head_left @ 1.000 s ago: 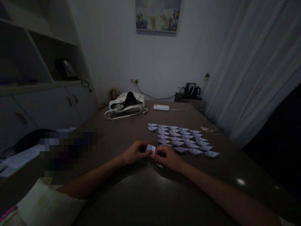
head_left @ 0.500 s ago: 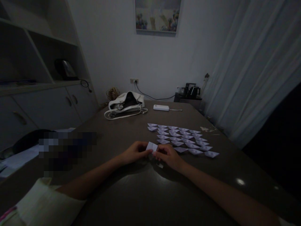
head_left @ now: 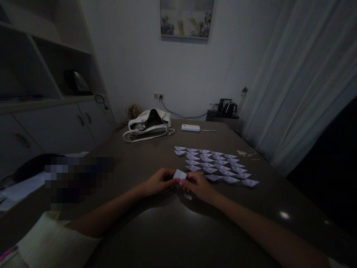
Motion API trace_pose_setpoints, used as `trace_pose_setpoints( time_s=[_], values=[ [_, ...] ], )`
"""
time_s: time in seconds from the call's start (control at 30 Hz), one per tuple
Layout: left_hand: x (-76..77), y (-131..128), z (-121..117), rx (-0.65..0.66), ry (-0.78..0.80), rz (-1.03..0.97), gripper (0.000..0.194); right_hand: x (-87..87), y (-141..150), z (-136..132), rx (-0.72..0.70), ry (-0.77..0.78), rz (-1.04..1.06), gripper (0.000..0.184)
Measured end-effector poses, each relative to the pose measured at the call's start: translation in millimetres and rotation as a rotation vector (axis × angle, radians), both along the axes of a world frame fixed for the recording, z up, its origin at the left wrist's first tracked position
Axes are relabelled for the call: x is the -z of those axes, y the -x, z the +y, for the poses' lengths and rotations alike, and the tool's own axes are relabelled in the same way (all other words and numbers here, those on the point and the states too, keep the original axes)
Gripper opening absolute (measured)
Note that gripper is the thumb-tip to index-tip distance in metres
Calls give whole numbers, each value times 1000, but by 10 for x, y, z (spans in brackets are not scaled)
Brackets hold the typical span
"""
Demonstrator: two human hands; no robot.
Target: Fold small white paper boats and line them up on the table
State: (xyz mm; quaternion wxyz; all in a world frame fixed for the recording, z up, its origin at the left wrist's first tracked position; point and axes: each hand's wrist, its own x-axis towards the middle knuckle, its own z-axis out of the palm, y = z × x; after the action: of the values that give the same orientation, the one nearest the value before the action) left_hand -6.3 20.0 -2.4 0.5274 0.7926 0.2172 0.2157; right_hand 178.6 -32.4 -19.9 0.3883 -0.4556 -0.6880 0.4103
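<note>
A small folded piece of white paper [head_left: 180, 174] is pinched between my two hands, just above the dark table [head_left: 156, 230]. My left hand [head_left: 160, 181] grips its left side, thumb on the near face. On the right, my right hand [head_left: 198, 186] closes on the lower right edge, thumb near the other thumb. The fingers hide the paper's lower part. A small white scrap [head_left: 188, 196] shows beneath my right hand; whether it touches the fingers is unclear. Beyond my right hand, several rows of folded paper boats [head_left: 220, 167] stand on the table.
A white handbag [head_left: 150, 123] lies open at the table's far left, with a white power bank [head_left: 190, 128] and short cable right of it. Papers [head_left: 25, 190] lie at the left edge. A kettle [head_left: 229, 109] stands on a low cabinet behind.
The fingers of my right hand have shifted slightly on the paper, and its top edge is tilted a little differently. Both hands stay in nearly the same place.
</note>
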Motion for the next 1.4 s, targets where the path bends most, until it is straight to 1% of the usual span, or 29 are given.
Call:
trace_pose_setpoints(
  time_s=[0.17,0.27,0.4,0.63,0.77,0.93,1.03,1.2,1.4],
  values=[
    [-2,-2,-7,-4,1,32,27,-40,-1,-32,-3,-81,-110,28],
    [-24,-7,-24,-4,12,35,27,-17,-15,-26,16,-89,-83,25],
    [-31,-9,-29,-29,29,12,23,27,-32,1,67,-44,-23,21],
    [-5,4,-3,-46,27,12,19,48,-34,21,82,-35,-15,16],
    [-11,10,-6,-44,53,33,19,29,-19,0,43,-31,-15,17],
    [-47,8,-38,8,39,68,19,17,-15,-19,24,-114,-107,17],
    [-52,1,-43,9,21,87,19,16,-20,-15,6,-138,-101,17],
    [-36,-7,-29,-21,20,56,22,-6,-31,-22,-11,-103,-44,16],
    [-51,2,-39,-27,40,50,22,20,-47,-5,-25,-103,-48,17]
  ],
)
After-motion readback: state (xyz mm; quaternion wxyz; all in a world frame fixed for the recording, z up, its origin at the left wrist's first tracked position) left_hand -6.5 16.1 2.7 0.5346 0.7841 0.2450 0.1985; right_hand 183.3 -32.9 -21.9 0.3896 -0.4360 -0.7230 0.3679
